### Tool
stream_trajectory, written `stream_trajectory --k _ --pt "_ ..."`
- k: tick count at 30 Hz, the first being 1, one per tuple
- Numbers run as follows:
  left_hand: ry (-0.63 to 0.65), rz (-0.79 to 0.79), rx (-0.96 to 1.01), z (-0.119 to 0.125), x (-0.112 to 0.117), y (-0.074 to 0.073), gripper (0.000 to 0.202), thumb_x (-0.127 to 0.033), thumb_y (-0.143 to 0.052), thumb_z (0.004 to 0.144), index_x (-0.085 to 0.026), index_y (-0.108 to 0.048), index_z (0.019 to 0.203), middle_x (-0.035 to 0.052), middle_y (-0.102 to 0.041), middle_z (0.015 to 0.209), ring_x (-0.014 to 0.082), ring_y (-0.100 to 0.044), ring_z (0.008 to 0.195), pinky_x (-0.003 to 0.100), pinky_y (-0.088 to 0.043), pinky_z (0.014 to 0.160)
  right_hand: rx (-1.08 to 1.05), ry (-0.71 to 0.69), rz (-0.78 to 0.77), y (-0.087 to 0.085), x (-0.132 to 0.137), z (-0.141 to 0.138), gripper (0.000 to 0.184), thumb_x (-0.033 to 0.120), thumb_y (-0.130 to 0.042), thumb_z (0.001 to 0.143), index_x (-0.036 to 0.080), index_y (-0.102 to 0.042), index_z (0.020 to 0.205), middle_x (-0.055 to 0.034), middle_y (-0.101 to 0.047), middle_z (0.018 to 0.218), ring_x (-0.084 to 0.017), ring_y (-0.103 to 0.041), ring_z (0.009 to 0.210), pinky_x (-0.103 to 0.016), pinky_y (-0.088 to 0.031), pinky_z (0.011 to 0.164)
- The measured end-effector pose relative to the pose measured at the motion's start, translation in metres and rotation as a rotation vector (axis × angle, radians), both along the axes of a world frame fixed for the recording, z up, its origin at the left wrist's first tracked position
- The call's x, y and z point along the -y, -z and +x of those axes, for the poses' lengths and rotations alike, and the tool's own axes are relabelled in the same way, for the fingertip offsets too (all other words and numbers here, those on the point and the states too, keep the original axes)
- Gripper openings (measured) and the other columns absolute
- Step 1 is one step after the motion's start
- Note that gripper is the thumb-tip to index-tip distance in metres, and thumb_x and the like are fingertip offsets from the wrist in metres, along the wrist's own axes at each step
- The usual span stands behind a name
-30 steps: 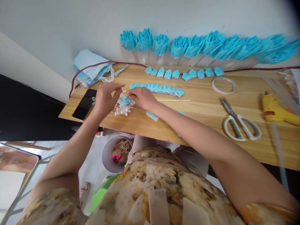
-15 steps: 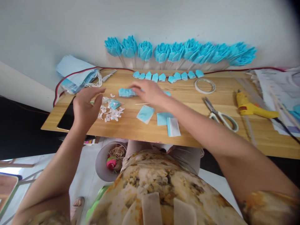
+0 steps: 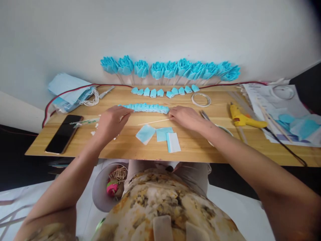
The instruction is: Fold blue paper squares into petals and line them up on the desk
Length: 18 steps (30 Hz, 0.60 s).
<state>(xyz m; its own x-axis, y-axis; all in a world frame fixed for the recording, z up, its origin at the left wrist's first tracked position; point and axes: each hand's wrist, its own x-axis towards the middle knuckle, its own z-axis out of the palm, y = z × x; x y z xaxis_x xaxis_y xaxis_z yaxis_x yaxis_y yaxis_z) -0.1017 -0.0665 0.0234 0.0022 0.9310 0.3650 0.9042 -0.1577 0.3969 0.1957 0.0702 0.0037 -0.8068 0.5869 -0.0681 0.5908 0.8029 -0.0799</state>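
A long row of light-blue folded petals [image 3: 149,108] lies across the middle of the wooden table. At its left part, my left hand [image 3: 113,121] has its fingertips and thumb closed on the petals, and a bit of blue shows beyond the fingers. My right hand [image 3: 185,117] has its bunched fingers closed at the right end of the row; the fingertips are partly hidden. A thin wooden stick [image 3: 153,122] lies just below the row, its right tip by my right hand. Nearer me are blue square pieces [image 3: 145,134] and a folded white-and-blue piece [image 3: 175,143].
Blue flowers on sticks [image 3: 158,70] lean on the wall, behind loose petals [image 3: 153,92]. To the right lie a tape roll [image 3: 192,99], partly covered scissors [image 3: 205,115] and a yellow glue gun [image 3: 244,117]. A phone [image 3: 64,134] and blue masks [image 3: 69,88] are left; a bin [image 3: 100,197] stands below.
My right hand has moved right, uncovering the row of petals, to its right end. My left hand has moved right from beside the white scraps onto the row. The camera view has shifted.
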Motion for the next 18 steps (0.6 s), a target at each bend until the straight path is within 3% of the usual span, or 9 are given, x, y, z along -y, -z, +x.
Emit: stream_trajectory --k 4,7,11,14,16,18 --pt "-0.111 -0.046 -0.085 -0.012 -0.015 0.003 0.033 -0.035 -0.054 0.092 -0.023 -0.077 0.112 0.0096 -0.078 0.109 0.0266 -0.071 0.097 0.037 -0.052 0.088 0.116 0.072 0.086 -0.014 -0.014 0.048 0.018 0.022 -0.054 0.099 0.019 -0.071 0.097 -0.0123 -0.075 0.104 -0.027 -0.068 0.1 -0.035 -0.042 0.071" --pt "-0.133 -0.183 -0.284 -0.02 -0.023 0.003 0.038 -0.031 -0.056 0.091 -0.019 -0.071 0.125 0.0121 -0.074 0.121 0.0296 -0.067 0.111 0.04 -0.05 0.094 0.101 0.128 0.133 -0.024 -0.023 0.058 0.025 0.023 -0.054 0.098 0.016 -0.072 0.114 -0.015 -0.074 0.116 -0.032 -0.068 0.109 -0.038 -0.048 0.077" --pt "-0.065 -0.329 -0.513 -0.015 -0.045 0.007 0.05 -0.029 -0.06 0.09 -0.019 -0.061 0.14 0.0143 -0.067 0.135 0.0324 -0.061 0.124 0.041 -0.047 0.102 -0.112 -0.023 0.097 -0.015 -0.022 0.01 0.043 0.034 -0.054 0.101 0.023 -0.057 0.142 -0.012 -0.064 0.141 -0.031 -0.059 0.129 -0.042 -0.05 0.097" --pt "-0.046 -0.457 -0.576 -0.005 -0.071 0.015 0.055 -0.026 -0.06 0.09 -0.017 -0.057 0.144 0.017 -0.068 0.132 0.0343 -0.062 0.124 0.044 -0.046 0.103 -0.132 -0.091 0.056 0.001 -0.021 -0.029 0.051 0.029 -0.056 0.099 0.022 -0.051 0.148 -0.0132 -0.064 0.141 -0.033 -0.058 0.129 -0.045 -0.051 0.099" --pt "-0.059 -0.452 -0.541 0.001 -0.086 0.015 0.055 -0.023 -0.058 0.091 -0.017 -0.055 0.145 0.0168 -0.067 0.135 0.0327 -0.061 0.127 0.045 -0.045 0.106 -0.111 -0.077 0.071 0.01 -0.026 -0.037 0.052 0.024 -0.054 0.098 0.021 -0.049 0.15 -0.015 -0.064 0.14 -0.034 -0.058 0.128 -0.046 -0.051 0.098" --pt "-0.027 -0.364 -0.455 0.006 -0.09 0.007 0.058 -0.025 -0.062 0.09 -0.018 -0.053 0.147 0.0154 -0.063 0.142 0.0301 -0.058 0.133 0.044 -0.043 0.111 -0.09 -0.029 0.108 0.014 -0.035 -0.03 0.052 0.022 -0.049 0.099 0.022 -0.048 0.151 -0.0165 -0.064 0.14 -0.034 -0.06 0.126 -0.046 -0.051 0.097"
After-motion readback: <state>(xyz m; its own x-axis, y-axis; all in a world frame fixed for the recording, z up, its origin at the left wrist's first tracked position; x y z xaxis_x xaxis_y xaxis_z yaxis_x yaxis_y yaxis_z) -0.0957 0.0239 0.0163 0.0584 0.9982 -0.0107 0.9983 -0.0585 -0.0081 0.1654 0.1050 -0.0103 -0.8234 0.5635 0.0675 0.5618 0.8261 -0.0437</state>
